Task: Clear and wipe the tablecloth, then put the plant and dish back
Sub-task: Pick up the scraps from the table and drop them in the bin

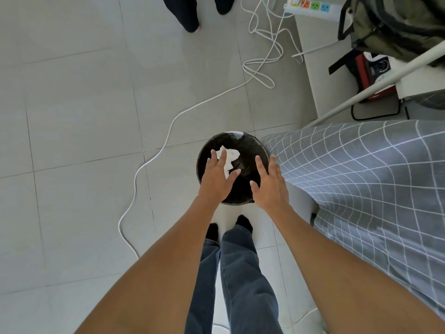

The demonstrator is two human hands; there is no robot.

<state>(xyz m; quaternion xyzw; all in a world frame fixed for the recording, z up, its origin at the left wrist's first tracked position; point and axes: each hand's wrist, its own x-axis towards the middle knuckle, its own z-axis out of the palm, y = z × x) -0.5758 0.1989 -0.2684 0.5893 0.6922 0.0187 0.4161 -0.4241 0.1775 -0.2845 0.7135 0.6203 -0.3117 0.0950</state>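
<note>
The floor (79, 112) is laid in large pale grey tiles; a white cable (154, 155) snakes across it from a power strip (310, 7) with coloured sockets at the top of the view, looping several times before running down toward the left forearm; at top right an olive backpack (395, 22) sits above a red and black box (375, 73), and a white pole (375, 85) slants across in front of them; a second person's dark-clad feet (190, 18) stand at the top edge.

The tablecloth (366, 184) (grey with a white grid) covers the worktop on the right, its long axis running from lower right up toward the middle of the view, its near corner draping down just beside the bin.

A round waste bin (250, 165) lined with a black bag stands on the floor just ahead of the person's dark-socked feet and blue jeans (240, 273); crumpled white tissue (230, 156) lies inside it, toward the left.

Both hands hover over the bin, palms down; the left hand (218, 182) has its grip spread, fingers straight, partly covering the tissue; the right hand (271, 185) likewise has its grip spread, holding nothing, its fingers pointing toward the cloth's corner.
</note>
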